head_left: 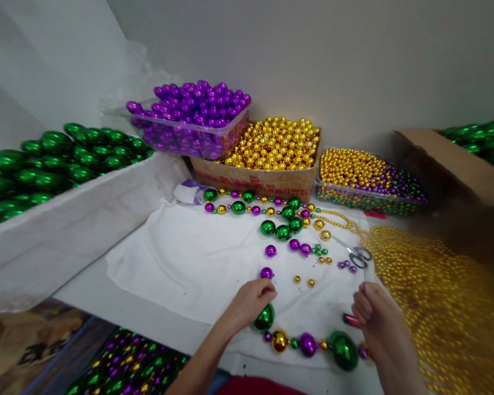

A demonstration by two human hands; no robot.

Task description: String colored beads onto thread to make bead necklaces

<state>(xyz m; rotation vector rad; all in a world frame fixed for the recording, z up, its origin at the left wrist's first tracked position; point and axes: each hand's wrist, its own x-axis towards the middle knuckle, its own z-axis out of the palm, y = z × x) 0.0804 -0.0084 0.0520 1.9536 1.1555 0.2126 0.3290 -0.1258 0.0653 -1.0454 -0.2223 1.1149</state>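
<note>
My left hand [251, 300] is closed in a pinch just above a large green ball [265, 318] at the left end of a bead strand. What sits between its fingertips is too small to make out. The strand runs right through a gold ball [279, 340], a purple ball [308, 344] and a big green ball [343, 351], passing beneath my right forearm. My right hand [372, 307] is raised in a fist, its contents hidden. Beside it lies a red and black object [351, 320]. A loose purple ball [266, 273] rests just beyond my left fingers.
Scissors [359, 255] lie among loose beads on the white cloth [181, 258]. A finished-looking strand [238, 207] stretches along the back. Behind stand a purple-ball tub [189, 123], a gold-ball carton [255, 181] and a small-bead tub [354, 196]. Gold bead chains [448, 307] heap at right.
</note>
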